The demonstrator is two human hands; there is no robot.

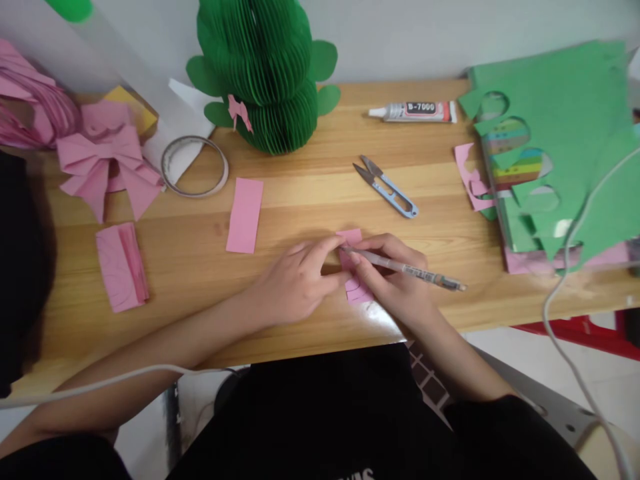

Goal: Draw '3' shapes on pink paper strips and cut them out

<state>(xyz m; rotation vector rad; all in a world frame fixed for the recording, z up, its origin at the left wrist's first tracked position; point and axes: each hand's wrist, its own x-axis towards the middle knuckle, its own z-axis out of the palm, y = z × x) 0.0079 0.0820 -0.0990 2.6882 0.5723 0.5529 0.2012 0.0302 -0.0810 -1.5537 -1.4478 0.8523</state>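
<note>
My right hand [400, 277] is closed around a slim pen [420, 272], its tip on a small pink paper piece [359, 291] near the table's front edge. Curved lines show on the lower part of that piece. From the left, my left hand [305, 280] rests with its thumb and index finger apart, their tips pressing the pink piece against the table. Left of my hands lies a plain pink rectangle [245, 215]. Farther left sits a folded pink stack [123, 267] with drawn curves on top.
Behind are a green honeycomb paper shape [273, 73], a tape roll [226, 175], a pink bow [107, 163], blue snips [387, 189] and a glue tube [417, 112]. Cut green sheets [585, 153] lie at right, with a white cable [550, 300] across them.
</note>
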